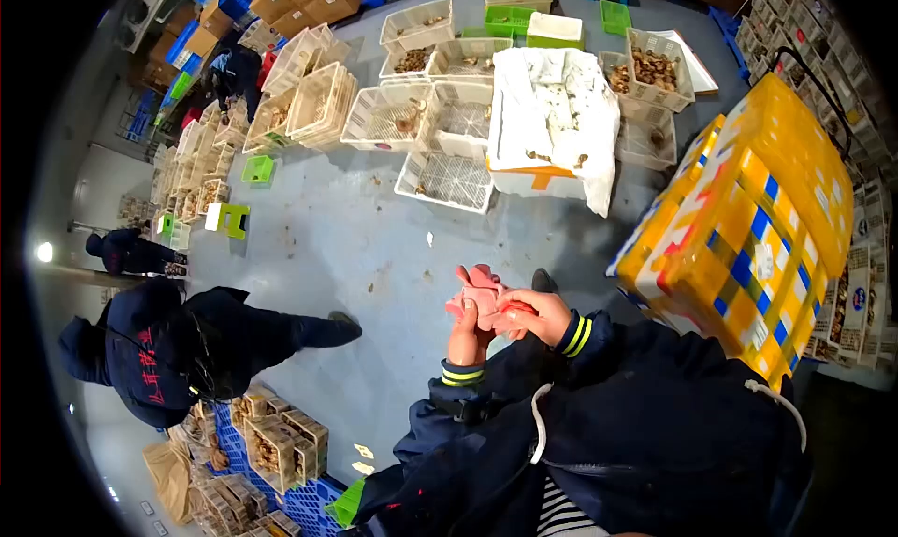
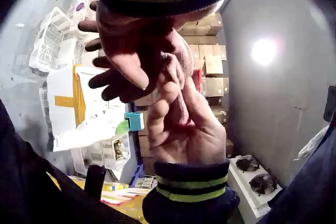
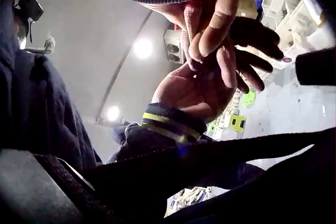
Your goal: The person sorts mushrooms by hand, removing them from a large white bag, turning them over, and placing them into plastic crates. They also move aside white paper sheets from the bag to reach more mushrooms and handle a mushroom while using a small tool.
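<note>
A pink glove (image 1: 479, 289) is partly over my left hand (image 1: 466, 339), whose wrist and heel show bare below it. The left fingers are spread, and look dark in both wrist views. My right hand (image 1: 544, 318) pinches the glove's loose cuff (image 2: 179, 95) between thumb and fingers, close against the left palm. A bit of red (image 1: 517, 306) shows beside the right fingers. Both hands are held up in front of the body, over the floor.
White crates (image 1: 393, 114) and a white foam box (image 1: 538, 163) stand ahead. A large yellow taped box (image 1: 748, 228) is close on the right. A person in dark clothes (image 1: 150, 350) is at left, near filled crates (image 1: 276, 448). Green stools (image 1: 227, 220) stand farther off.
</note>
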`<state>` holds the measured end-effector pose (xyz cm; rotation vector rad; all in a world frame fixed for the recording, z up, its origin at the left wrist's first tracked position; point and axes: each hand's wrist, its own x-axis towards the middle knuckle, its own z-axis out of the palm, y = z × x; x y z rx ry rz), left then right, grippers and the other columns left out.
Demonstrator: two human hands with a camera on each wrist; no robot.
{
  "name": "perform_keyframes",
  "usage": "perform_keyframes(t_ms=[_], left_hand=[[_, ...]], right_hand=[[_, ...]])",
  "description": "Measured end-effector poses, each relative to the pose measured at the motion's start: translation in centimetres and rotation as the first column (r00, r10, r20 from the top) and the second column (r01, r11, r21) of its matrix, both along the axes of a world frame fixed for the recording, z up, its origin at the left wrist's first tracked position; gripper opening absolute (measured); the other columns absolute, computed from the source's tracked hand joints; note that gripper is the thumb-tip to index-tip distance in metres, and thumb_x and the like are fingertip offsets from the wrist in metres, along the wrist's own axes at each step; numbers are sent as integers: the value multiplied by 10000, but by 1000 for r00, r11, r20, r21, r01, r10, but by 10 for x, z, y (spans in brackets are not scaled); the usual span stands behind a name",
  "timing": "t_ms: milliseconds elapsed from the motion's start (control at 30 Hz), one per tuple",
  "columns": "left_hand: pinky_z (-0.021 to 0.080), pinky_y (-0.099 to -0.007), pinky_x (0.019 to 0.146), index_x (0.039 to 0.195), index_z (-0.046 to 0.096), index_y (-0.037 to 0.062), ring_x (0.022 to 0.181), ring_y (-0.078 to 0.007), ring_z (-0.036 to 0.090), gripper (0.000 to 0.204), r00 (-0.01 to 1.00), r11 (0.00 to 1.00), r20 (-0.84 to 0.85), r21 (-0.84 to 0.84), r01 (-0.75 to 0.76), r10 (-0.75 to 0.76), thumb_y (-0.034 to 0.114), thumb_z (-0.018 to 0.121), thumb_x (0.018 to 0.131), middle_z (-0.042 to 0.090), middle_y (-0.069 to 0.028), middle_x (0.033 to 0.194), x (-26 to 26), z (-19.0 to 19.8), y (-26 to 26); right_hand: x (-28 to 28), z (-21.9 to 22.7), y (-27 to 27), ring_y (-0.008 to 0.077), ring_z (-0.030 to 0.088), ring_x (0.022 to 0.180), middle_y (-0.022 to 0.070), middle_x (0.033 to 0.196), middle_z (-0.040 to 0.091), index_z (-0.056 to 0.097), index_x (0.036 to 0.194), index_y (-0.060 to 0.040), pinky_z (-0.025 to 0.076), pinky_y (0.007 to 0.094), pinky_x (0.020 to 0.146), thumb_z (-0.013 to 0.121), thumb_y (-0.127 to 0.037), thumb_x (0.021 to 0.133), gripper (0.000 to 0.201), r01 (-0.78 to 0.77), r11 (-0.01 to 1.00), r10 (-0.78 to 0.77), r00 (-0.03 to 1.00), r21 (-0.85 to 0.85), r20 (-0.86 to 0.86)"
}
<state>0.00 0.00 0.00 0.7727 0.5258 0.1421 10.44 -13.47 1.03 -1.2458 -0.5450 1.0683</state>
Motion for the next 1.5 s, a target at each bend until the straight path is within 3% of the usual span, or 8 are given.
perform_keyframes(t_ms=[467,600,900,1100,1167,1233,1333,1500], left_hand=[[448,-307,857,1211,443,-30,1028,-205,555,347,992,896,34,427,-124,121,116,503,902,554,-130,1149,170,5,94],[448,-237,748,1041,564,-16,833,-105,576,234,987,874,-25,470,-126,156,49,624,824,622,-49,958,206,18,92],[472,-375,850,1334,301,53,1047,-254,541,525,955,944,31,165,286,-295,241,509,890,516,-101,1181,268,11,143],[484,-292,637,1055,561,53,790,-174,619,455,603,623,-417,103,775,-681,467,468,888,631,-70,878,284,-17,165],[473,-259,576,899,624,14,646,-154,617,459,409,279,-576,303,911,-708,449,478,888,643,-67,743,289,-31,169],[463,-248,544,778,625,-3,566,-132,604,406,540,82,-651,596,799,-533,387,550,862,617,-61,610,300,-2,162],[497,-282,602,948,559,6,688,-173,627,277,801,333,-378,764,553,-464,241,635,823,636,-98,827,311,18,145],[505,-265,636,1080,434,-13,779,-170,619,362,856,514,-391,685,516,-339,194,617,847,611,-140,896,299,-15,157]], right_hand=[[181,1,79,130,577,817,72,889,569,413,1170,5,463,252,695,570,-100,854,368,130,979,-85,960,155,-265],[179,-26,89,71,495,652,14,701,552,564,878,-22,422,238,593,648,-187,793,203,255,966,-256,966,42,26],[216,-13,111,102,507,600,40,681,543,552,878,0,410,248,548,604,-191,822,205,475,880,-473,879,-27,61],[226,16,123,132,493,611,57,622,466,498,756,-17,411,290,564,617,-206,806,229,640,755,-627,768,-146,127],[233,-17,113,144,499,604,59,635,467,489,741,-8,423,290,558,612,-185,796,223,742,666,-592,587,-76,552],[242,-10,103,218,587,656,115,725,567,513,771,-16,467,299,610,619,-170,760,187,746,632,-597,641,-209,483],[252,-10,102,267,617,679,132,712,591,549,826,-44,482,344,621,623,-152,742,155,613,718,-432,764,-331,478],[259,-30,153,309,617,754,146,805,623,574,932,-46,485,342,657,651,-151,699,267,368,917,-220,788,-154,575]])
